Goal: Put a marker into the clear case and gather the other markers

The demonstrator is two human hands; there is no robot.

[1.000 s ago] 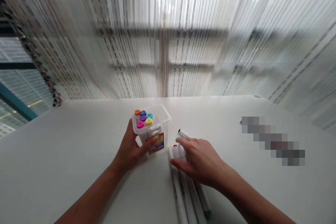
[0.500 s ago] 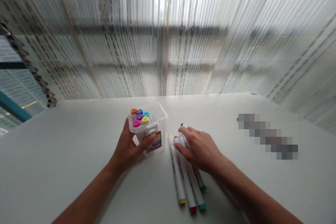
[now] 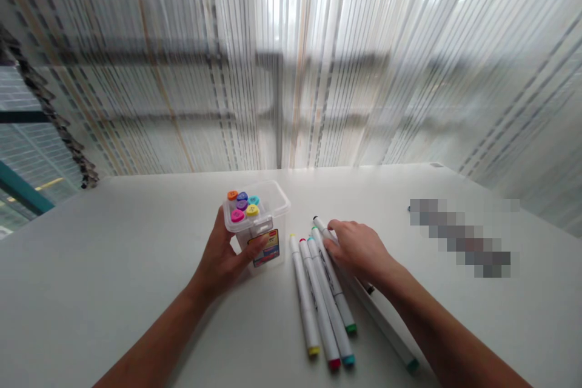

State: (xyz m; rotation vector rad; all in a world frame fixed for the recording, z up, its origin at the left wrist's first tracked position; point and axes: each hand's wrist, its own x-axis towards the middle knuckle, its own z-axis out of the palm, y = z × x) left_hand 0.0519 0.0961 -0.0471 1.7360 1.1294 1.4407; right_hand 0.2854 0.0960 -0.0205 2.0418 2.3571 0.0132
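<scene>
Step in hand: pickup. Left hand (image 3: 225,254) clamps the clear marker box (image 3: 259,221), upright, six coloured caps in its far-left corner. Right hand (image 3: 359,248) sits just right of box, fingers curling onto the black-tipped marker (image 3: 324,229); prob pinched, not lifted, blur hides contact. Four loose markers (image 3: 321,294) lie between box and that hand. Next move calls for lift, tilt upright, drop into box's free side. White table (image 3: 113,267), striped sheer curtain (image 3: 291,60) behind box.

A pixelated patch (image 3: 460,237) is covering whatever is lying on the table's (image 3: 113,267) far right side. The right hand (image 3: 361,250) is hiding the middle of a black-tipped marker (image 3: 319,224). The print on the box label (image 3: 265,248) is coming out too small to read, and the curtain (image 3: 318,60) is perhaps blurring the window behind.
</scene>
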